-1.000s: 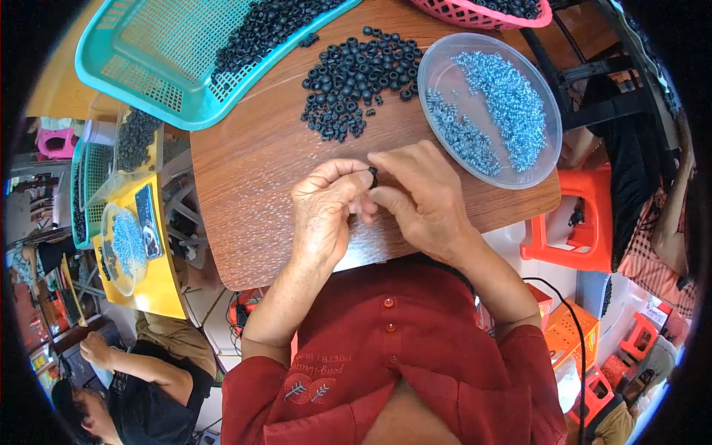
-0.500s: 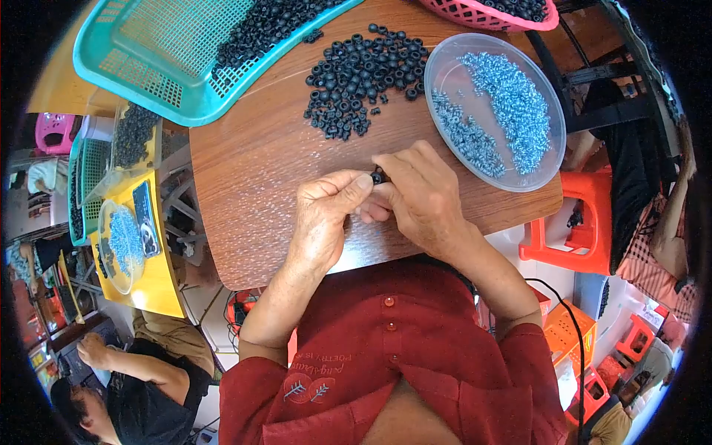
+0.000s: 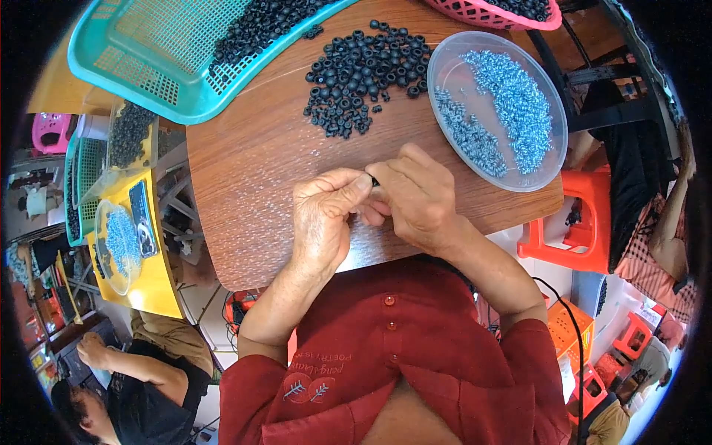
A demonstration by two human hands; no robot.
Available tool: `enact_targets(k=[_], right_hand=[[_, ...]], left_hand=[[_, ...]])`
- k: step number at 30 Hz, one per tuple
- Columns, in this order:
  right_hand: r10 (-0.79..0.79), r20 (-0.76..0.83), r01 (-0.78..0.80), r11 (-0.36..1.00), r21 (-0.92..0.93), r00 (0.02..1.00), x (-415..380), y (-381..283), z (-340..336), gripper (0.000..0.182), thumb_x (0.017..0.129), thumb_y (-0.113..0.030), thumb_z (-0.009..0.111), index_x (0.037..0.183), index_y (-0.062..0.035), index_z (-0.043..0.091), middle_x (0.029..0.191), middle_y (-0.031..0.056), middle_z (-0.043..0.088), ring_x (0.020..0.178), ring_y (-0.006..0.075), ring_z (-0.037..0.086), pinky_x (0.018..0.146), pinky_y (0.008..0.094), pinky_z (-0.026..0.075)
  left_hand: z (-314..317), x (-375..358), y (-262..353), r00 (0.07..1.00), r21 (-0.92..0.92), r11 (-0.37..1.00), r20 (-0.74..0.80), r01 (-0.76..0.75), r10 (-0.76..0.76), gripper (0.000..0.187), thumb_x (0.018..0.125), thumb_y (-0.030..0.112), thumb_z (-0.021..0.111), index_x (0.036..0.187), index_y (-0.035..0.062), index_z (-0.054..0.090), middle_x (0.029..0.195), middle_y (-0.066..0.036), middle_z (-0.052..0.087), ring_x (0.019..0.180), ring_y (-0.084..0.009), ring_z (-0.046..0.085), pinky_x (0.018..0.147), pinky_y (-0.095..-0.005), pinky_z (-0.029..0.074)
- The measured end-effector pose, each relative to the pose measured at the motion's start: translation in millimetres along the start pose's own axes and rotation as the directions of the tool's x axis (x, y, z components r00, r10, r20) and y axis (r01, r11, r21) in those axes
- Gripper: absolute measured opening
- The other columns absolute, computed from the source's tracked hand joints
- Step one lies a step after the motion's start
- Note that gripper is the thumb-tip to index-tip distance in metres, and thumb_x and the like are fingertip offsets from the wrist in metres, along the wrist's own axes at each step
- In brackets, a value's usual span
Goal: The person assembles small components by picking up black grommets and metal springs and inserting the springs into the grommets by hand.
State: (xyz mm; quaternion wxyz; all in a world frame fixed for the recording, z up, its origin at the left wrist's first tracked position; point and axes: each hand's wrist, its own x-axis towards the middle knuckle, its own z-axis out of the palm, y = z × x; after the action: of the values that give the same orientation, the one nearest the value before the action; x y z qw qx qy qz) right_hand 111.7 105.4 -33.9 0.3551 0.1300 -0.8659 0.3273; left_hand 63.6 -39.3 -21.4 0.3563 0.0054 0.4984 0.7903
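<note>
My left hand (image 3: 320,215) is closed in a pinch, thumb and forefinger on a small black round part (image 3: 374,181). My right hand (image 3: 424,199) meets it there, its fingers curled and closed against the same part. Most of the part is hidden by the fingertips. Beyond the hands lies a loose pile of black round parts (image 3: 363,70), many with a hole in them. To the right of the pile, a round clear plastic lid or shallow tray (image 3: 475,104) holds many small shiny blue pieces (image 3: 523,111).
A teal mesh basket (image 3: 159,107) with black parts overhangs the wooden table (image 3: 245,193) at the far left. A pink basket (image 3: 475,16) sits at the back right. Red stools (image 3: 571,256) stand to the right. Another person (image 3: 148,386) sits by a yellow table (image 3: 159,285) on the left.
My fingers have turned slightly around the black part, and less of it shows now. The right hand's knuckles have shifted a little; the piles look unchanged.
</note>
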Motion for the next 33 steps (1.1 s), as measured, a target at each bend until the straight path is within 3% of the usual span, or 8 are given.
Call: enact_targets(k=[2,14,18,22,24,28,31,33], right_hand=[[0.03,-0.006,-0.03,0.999,0.037,1.0,1.8,-0.6,-0.2,0.03,0.062,0.001,0.069,0.09,0.005,0.063,0.073,0.0128,0.061,0.057,0.0257,0.052,0.05,0.0341,0.041],[0.044,0.0,-0.044,0.995,0.089,0.999,5.8,10.2,-13.6,0.03,0.064,0.002,0.072,0.092,0.006,0.062,0.073,0.0131,0.06,0.058,0.0271,0.052,0.051,0.0353,0.041],[0.002,0.008,-0.001,0.992,-0.127,1.0,36.8,25.7,-52.5,0.028,0.068,-0.001,0.073,0.094,0.0022,0.063,0.076,0.0134,0.061,0.063,0.0269,0.054,0.055,0.0358,0.043],[0.02,-0.063,-0.04,0.942,-0.334,0.998,82.5,69.2,-97.1,0.025,0.069,-0.007,0.073,0.092,-0.001,0.066,0.079,0.0142,0.063,0.071,0.0305,0.059,0.062,0.0386,0.048],[0.068,-0.176,-0.132,0.917,-0.377,0.982,104.7,98.8,-111.2,0.023,0.072,-0.014,0.071,0.091,-0.002,0.068,0.083,0.0156,0.066,0.077,0.0308,0.062,0.069,0.0389,0.05],[0.07,-0.166,-0.162,0.749,-0.643,0.984,153.6,148.5,-136.6,0.031,0.078,-0.019,0.068,0.105,-0.0042,0.068,0.095,0.0156,0.068,0.083,0.0276,0.066,0.076,0.0351,0.051],[0.083,-0.129,-0.145,0.781,-0.607,0.988,187.9,159.3,-140.1,0.027,0.07,-0.008,0.061,0.095,-0.0003,0.066,0.085,0.0254,0.063,0.086,0.0444,0.059,0.077,0.0497,0.047],[0.16,-0.131,-0.206,0.694,-0.69,0.978,199.2,183.0,-137.7,0.027,0.069,-0.008,0.061,0.095,0.0015,0.065,0.084,0.0267,0.062,0.085,0.0452,0.058,0.077,0.0502,0.047]], left_hand=[[-0.4,0.2,0.6,1.0,-0.022,1.0,0.002,0.014,-0.014,0.019,0.086,0.01,0.064,0.088,-0.0088,0.064,0.077,-0.017,0.066,0.062,-0.0222,0.064,0.055,-0.0284,0.05],[8.6,3.9,9.3,0.999,0.068,0.997,0.039,0.027,-0.03,0.023,0.092,0.016,0.059,0.093,-0.0073,0.064,0.079,-0.014,0.067,0.067,-0.0168,0.063,0.062,-0.0256,0.049],[6.6,15.4,18.4,0.996,0.328,0.941,0.022,-0.086,0.084,0.021,0.091,0.015,0.062,0.098,-0.0039,0.065,0.084,-0.008,0.067,0.07,-0.0104,0.06,0.064,-0.0239,0.048],[3.7,44.5,29.6,0.889,0.738,0.555,0.136,-0.385,0.436,0.014,0.082,0.009,0.068,0.095,0.0048,0.068,0.08,-0.005,0.066,0.069,-0.0127,0.06,0.063,-0.0286,0.047],[5.7,60.1,41.3,0.758,0.865,0.15,0.322,-0.48,0.567,0.018,0.076,0.007,0.068,0.095,0.0064,0.068,0.077,-0.008,0.063,0.073,-0.022,0.06,0.067,-0.035,0.047],[10.3,91.2,37.5,0.638,0.849,-0.145,0.484,-0.508,0.598,0.019,0.07,0.009,0.073,0.087,0.0063,0.066,0.073,-0.009,0.058,0.073,-0.026,0.057,0.067,-0.0389,0.043],[17.3,105.4,30.8,0.621,0.84,-0.262,0.531,-0.476,0.576,0.02,0.068,0.012,0.075,0.083,0.0051,0.064,0.074,-0.009,0.058,0.073,-0.0264,0.056,0.067,-0.0386,0.042],[20.1,112.6,27.8,0.625,0.822,-0.369,0.57,-0.434,0.534,0.024,0.067,0.016,0.077,0.083,0.0042,0.064,0.074,-0.009,0.058,0.074,-0.0268,0.056,0.069,-0.0382,0.042]])
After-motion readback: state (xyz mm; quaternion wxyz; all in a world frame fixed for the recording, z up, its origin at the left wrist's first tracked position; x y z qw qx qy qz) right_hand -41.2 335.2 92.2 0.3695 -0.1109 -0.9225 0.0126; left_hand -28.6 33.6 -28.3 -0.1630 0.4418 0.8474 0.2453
